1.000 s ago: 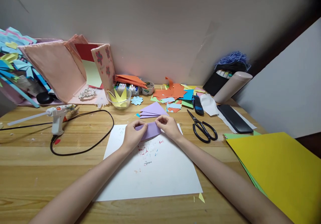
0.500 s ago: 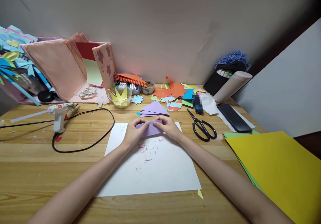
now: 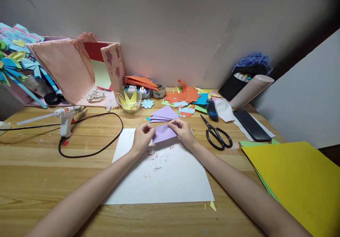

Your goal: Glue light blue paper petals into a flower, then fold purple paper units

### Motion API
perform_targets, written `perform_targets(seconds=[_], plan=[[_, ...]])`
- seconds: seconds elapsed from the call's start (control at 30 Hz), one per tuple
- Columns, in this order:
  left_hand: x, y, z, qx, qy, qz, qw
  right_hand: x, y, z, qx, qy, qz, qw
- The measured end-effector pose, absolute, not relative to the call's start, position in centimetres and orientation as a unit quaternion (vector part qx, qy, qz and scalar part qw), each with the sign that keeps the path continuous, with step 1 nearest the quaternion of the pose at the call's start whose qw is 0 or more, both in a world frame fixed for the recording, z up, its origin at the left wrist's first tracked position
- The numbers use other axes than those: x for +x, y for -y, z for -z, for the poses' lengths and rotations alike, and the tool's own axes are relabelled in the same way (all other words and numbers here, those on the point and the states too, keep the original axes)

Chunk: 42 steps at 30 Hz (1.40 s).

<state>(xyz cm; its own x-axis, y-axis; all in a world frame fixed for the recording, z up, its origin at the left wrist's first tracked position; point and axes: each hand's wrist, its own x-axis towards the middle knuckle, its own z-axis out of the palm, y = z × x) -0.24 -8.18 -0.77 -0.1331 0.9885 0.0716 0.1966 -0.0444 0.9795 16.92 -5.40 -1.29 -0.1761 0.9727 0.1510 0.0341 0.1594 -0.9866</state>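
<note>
Left hand: the left hand (image 3: 142, 138) pinches the left end of the purple paper piece (image 3: 165, 133) between thumb and fingers.
Right hand: the right hand (image 3: 183, 132) grips the piece's far right corner, thumb and fingers closed on it.
Purple paper piece: held over the far part of the white paper sheet (image 3: 164, 187); this is the clock's centre, with 12 pointing away from the person.
12 o'clock: purple paper triangles (image 3: 164, 112), overlapping, just beyond the held piece.
1 o'clock: coloured paper scraps (image 3: 186, 95) in a loose pile.
2 o'clock: a black holder (image 3: 230, 86) of markers, leaning, beside a pale pink cylinder (image 3: 252, 91).
3 o'clock: black-handled scissors (image 3: 218, 135), blades pointing away; farther out, a black smartphone (image 3: 252, 125).
4 o'clock: a yellow paper sheet (image 3: 294, 173) over green ones.
9 o'clock: a white hot glue gun (image 3: 65, 122) with its cord looped.
11 o'clock: a light-blue paper flower (image 3: 147, 103), near a clear plastic bowl (image 3: 129, 107) holding yellow pointed paper.
</note>
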Motion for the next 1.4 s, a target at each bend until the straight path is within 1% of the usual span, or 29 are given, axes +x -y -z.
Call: perform_targets(seconds=[0.17, 0.23, 0.37, 0.53, 0.6, 0.73, 0.83, 1.0, 1.07, 1.2, 1.4], plan=[[-0.7, 8.0, 0.9, 0.463, -0.564, -0.557, 0.396, 17.6, 4.5, 2.1, -0.465, 0.491, -0.471, 0.566], [-0.8, 7.9, 0.8, 0.45, -0.554, -0.57, 0.408, 17.8, 4.3, 2.3, -0.469, 0.462, -0.48, 0.58], [-0.6, 8.0, 0.3, 0.457, -0.509, -0.568, 0.458, 17.6, 4.5, 2.1, -0.479, 0.517, -0.447, 0.551], [-0.4, 8.2, 0.2, 0.453, -0.497, -0.573, 0.469, 17.3, 5.2, 1.9, -0.498, 0.601, -0.393, 0.485], [-0.4, 8.1, 0.3, 0.459, -0.497, -0.566, 0.472, 17.3, 5.3, 2.0, -0.497, 0.61, -0.387, 0.48], [-0.6, 8.1, 0.6, 0.484, -0.494, -0.547, 0.471, 17.3, 5.2, 1.9, -0.464, 0.622, -0.381, 0.502], [-0.5, 8.4, 0.4, 0.554, -0.487, -0.528, 0.421, 17.2, 5.2, 1.8, -0.451, 0.628, -0.381, 0.507], [0.1, 9.2, 0.0, 0.738, -0.456, -0.43, 0.249, 17.1, 5.5, 1.4, -0.433, 0.657, -0.381, 0.485], [0.3, 9.2, 0.1, 0.777, -0.441, -0.395, 0.214, 17.1, 5.7, 1.2, -0.423, 0.67, -0.386, 0.472], [0.3, 9.0, 0.4, 0.789, -0.44, -0.372, 0.214, 17.0, 5.8, 1.1, -0.428, 0.664, -0.412, 0.454], [0.1, 8.9, 0.4, 0.761, -0.462, -0.393, 0.232, 17.2, 6.0, 0.8, -0.425, 0.594, -0.523, 0.439]])
